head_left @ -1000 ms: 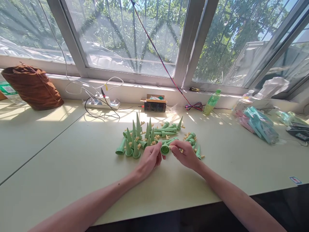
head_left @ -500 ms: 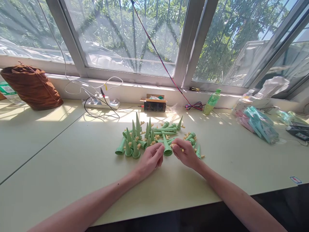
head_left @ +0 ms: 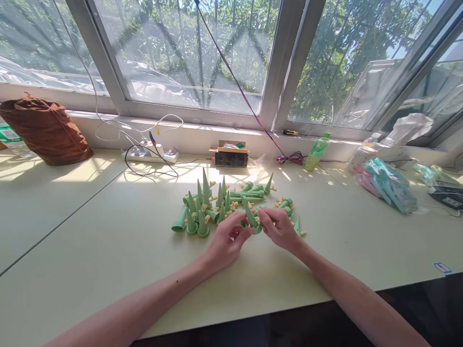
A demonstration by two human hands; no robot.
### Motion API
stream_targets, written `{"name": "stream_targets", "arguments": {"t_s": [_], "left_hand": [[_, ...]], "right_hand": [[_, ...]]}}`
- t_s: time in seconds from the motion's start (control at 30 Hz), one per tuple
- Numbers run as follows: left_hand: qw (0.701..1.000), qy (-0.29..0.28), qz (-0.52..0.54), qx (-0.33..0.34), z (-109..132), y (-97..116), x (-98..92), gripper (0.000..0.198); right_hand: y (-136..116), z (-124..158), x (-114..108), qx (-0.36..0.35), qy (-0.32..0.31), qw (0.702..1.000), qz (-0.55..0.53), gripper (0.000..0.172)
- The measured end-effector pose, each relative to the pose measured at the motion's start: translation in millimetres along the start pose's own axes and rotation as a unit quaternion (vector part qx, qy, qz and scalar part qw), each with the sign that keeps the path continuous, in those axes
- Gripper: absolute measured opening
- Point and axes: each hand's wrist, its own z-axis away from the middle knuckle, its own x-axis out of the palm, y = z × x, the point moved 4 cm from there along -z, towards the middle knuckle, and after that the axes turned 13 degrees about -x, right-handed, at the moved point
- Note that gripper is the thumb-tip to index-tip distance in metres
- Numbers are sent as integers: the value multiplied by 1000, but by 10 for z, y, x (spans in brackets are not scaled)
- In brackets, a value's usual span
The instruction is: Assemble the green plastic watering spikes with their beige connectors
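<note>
Hands (head_left: 280, 228) close together (forearms (head_left: 155, 301) slanting inward), green cone (head_left: 249, 214) between.

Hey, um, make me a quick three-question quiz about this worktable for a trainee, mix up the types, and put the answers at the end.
1. Multiple choice. What is between the left hand and the right hand?
A) a spoon
B) a green cone
C) a pair of scissors

2. True or false? In the picture, the brown bag stands to the left of the power strip.

3. Fill in the blank. In the picture, the yellow-green bottle stands to the ____ of the black device.

Key: 1. B; 2. True; 3. right.
</note>
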Motion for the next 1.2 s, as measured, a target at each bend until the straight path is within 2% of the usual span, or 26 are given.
{"name": "stream_targets", "arguments": {"t_s": [0.13, 0.27, 0.37, 0.67, 0.77, 1.0, 1.2], "left_hand": [[1000, 18, -15, 1, -6, -16, 3, 29], [999, 38, 26, -27, -18, -80, 1, 36], [996, 50, 55, -52, -28, -122, -12, 33], [988, 21, 97, -117, -48, -116, -48, 57], [989, 6, 89, -120, -43, -111, -49, 54], [990, -26, 93, -107, -57, -144, -44, 46], [992, -21, 95, -86, -51, -115, -31, 40]], "right_hand": [[17, 1, 15, 8, 14, 1000, 10, 53], [67, 22, 19, 25, 52, 998, -5, 50], [88, 38, 17, 29, 70, 997, -29, 45], [42, 43, 47, -18, -11, 1000, 3, 31], [29, 36, 50, -40, -26, 999, -2, 30], [-26, 9, 27, -80, -15, 997, 4, 32], [-4, 19, 22, -63, -7, 998, 10, 39]]}}
